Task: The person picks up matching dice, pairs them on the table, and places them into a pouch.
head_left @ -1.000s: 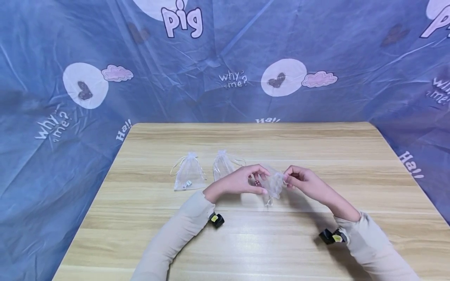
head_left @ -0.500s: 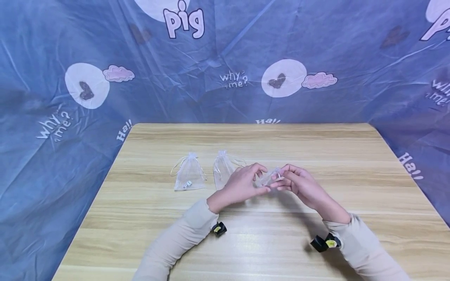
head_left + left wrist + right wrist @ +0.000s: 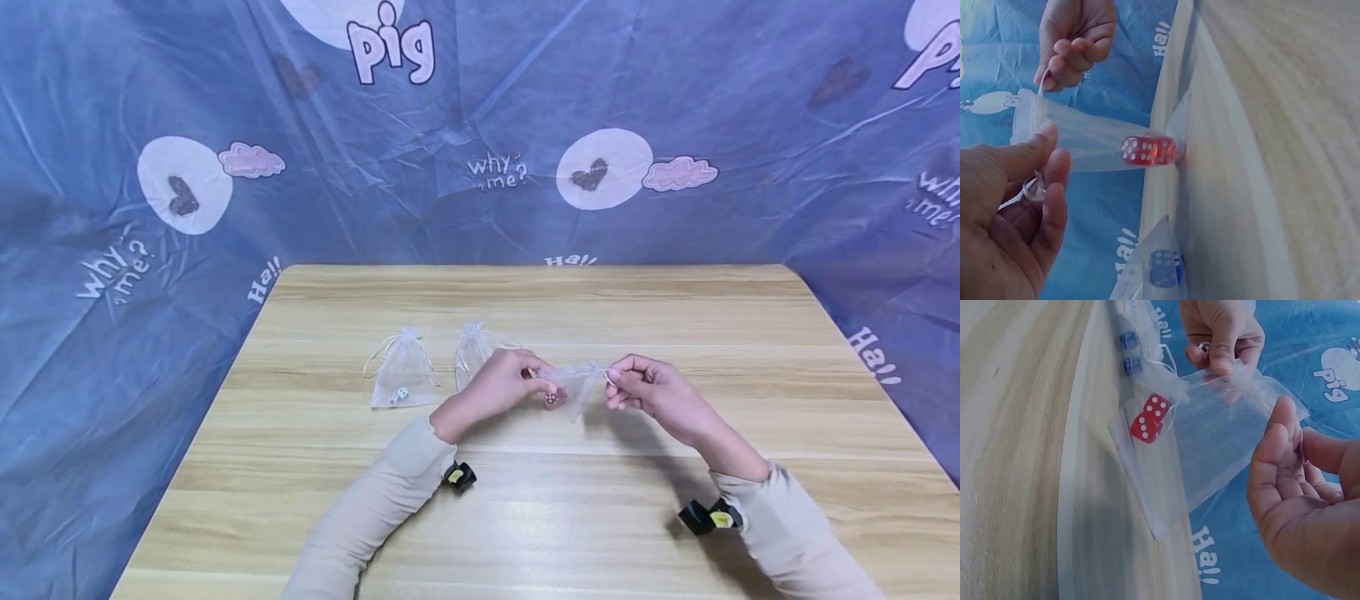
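Note:
Above the table, a sheer white drawstring bag is stretched between my two hands. Two red dice with white dots lie inside, near its bottom seam. My left hand pinches the bag's gathered top between thumb and fingers, and a loop of cord shows at its fingers in the left wrist view. On the other side, my right hand pinches the drawstring between thumb and fingertips. Part of that cord is hidden by the right fingers in the right wrist view.
Flat on the table at left lies a similar bag with white dice. Beside it, another bag holding blue dice is partly covered by my left hand. A blue printed cloth hangs behind.
My hands first drew together over the crumpled bag, then parted again. The bag is now spread out, with the red dice showing, and the right hand has shifted right with the cord.

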A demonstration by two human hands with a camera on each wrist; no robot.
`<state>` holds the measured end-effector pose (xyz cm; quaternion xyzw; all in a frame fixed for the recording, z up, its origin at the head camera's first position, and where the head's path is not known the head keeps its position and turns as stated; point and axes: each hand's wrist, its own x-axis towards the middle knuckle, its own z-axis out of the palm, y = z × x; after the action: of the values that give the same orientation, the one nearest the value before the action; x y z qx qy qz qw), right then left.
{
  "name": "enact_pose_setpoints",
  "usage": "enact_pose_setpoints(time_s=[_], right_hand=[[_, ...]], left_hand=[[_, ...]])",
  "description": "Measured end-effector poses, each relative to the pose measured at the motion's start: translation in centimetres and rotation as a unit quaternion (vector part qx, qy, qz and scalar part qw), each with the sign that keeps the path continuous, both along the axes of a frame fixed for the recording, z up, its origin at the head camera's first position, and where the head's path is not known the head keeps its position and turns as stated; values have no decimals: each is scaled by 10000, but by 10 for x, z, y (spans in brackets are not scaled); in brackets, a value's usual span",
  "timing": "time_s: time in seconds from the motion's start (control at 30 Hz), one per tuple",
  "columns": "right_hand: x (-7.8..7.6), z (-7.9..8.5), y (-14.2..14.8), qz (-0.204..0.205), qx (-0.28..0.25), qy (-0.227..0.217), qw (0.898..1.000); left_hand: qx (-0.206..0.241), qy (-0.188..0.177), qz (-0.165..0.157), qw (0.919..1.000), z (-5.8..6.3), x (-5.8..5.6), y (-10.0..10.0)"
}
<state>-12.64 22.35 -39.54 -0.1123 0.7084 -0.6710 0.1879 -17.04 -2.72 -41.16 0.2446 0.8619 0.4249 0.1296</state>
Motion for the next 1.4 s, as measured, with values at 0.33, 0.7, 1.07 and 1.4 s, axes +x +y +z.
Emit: enact_pose_setpoints(time_s=[0.33, 0.7, 1.07, 1.4], right_hand=[[-4, 3, 2, -295, 1386, 739, 9871], [-13, 8, -7, -69, 2251, 1676, 9598], [-8, 11, -9, -257, 1756, 2093, 9616], [-6, 5, -7, -495, 1882, 2157, 9569]], left_hand=[[313, -226, -63, 9992, 7, -4, 1], [-28, 365, -829, 9959, 29, -8, 3], [148, 487, -787, 9956, 36, -14, -1], [-7, -190, -242, 9995, 33, -16, -9]])
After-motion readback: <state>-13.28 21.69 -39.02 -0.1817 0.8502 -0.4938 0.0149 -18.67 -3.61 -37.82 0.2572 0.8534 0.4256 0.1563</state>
